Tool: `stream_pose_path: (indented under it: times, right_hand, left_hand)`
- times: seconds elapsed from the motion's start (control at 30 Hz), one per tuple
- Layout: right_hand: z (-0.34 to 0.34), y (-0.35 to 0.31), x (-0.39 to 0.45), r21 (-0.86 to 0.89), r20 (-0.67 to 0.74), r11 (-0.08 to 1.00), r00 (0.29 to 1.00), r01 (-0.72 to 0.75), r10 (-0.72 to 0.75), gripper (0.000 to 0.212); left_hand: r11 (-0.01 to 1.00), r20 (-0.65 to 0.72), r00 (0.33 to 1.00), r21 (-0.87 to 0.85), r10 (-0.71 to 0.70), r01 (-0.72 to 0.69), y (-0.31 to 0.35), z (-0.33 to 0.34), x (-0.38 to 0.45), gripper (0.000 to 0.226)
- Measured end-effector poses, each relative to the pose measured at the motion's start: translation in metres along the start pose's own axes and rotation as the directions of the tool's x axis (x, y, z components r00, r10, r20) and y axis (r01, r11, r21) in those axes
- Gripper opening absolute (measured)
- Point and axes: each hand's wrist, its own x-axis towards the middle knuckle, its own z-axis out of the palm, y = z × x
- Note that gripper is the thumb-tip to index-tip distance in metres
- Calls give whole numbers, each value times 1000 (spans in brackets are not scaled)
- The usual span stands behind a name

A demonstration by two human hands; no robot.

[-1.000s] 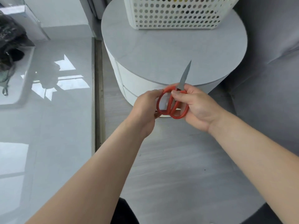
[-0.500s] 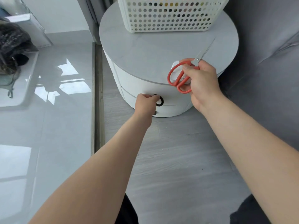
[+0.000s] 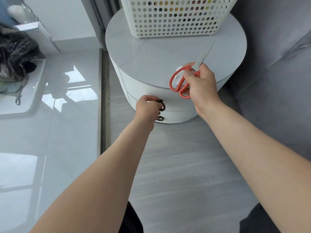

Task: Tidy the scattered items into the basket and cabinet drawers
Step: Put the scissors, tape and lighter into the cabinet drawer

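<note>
A: While the right hand (image 3: 201, 84) is closed round the orange-handled scissors (image 3: 182, 81), what do they look like from the head view?

B: Two orange loops, blades together, silver tip pointing up and away. They are held in the air over the front edge of the round cabinet (image 3: 151, 52), clear of its top.

A: And the left hand (image 3: 146, 107)?

B: Its fingers are pinched on the dark ring pull (image 3: 162, 105) of the upper drawer (image 3: 144, 89). A second ring pull (image 3: 160, 118) sits just below on the lower drawer (image 3: 178, 116). Both drawers look closed.

A: What surrounds it?

B: A white perforated basket (image 3: 173, 15) stands at the back of the cabinet top, leaving its front bare. A grey sofa (image 3: 277, 78) stands close on the right, and a floor strip (image 3: 105, 98) runs along the left, with glossy tile beyond. Grey floor in front lies open.
</note>
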Motion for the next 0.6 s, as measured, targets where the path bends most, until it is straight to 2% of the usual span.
stream_pose_path:
  times: [0.1,0.2,0.27,0.37,0.43,0.47,0.5,0.57,0.6]
  right_hand:
    - [-3,-3,-1,-5,3,1000,1000,-3,3,10]
    - [-7,-3,-2,7,-18,1000,1000,1,0,17]
    - [-7,-1,-2,13,-40,1000,999,5,-4,17]
    - [-5,-1,-2,34,-70,999,998,-5,7,14]
    - [-2,-2,-2,24,-102,999,994,-27,30,10]
    - [-1,-4,-3,8,-129,999,991,-37,38,10]
    - [1,-5,-4,-8,-158,999,987,-44,43,11]
    - [4,-7,-6,-6,-197,999,979,-49,47,9]
    - [5,-7,-8,-2,-199,999,979,-51,50,9]
  left_hand:
    - [996,-14,999,84,32,-30,0,-3,-1,26]
    - [982,-54,997,183,59,-48,-4,-4,-7,24]
    - [954,-77,994,295,81,-55,-8,-7,-17,18]
    - [894,-18,997,445,74,-59,-9,-18,-34,11]
    - [858,-27,990,503,136,-105,-8,-24,-40,16]
    - [841,-77,968,515,239,-166,-7,-26,-43,22]
    - [806,-137,908,525,395,-272,-5,-26,-45,25]
    - [604,-138,694,628,707,-491,1,-23,-47,28]
    - [483,-78,609,690,789,-539,4,-21,-47,27]
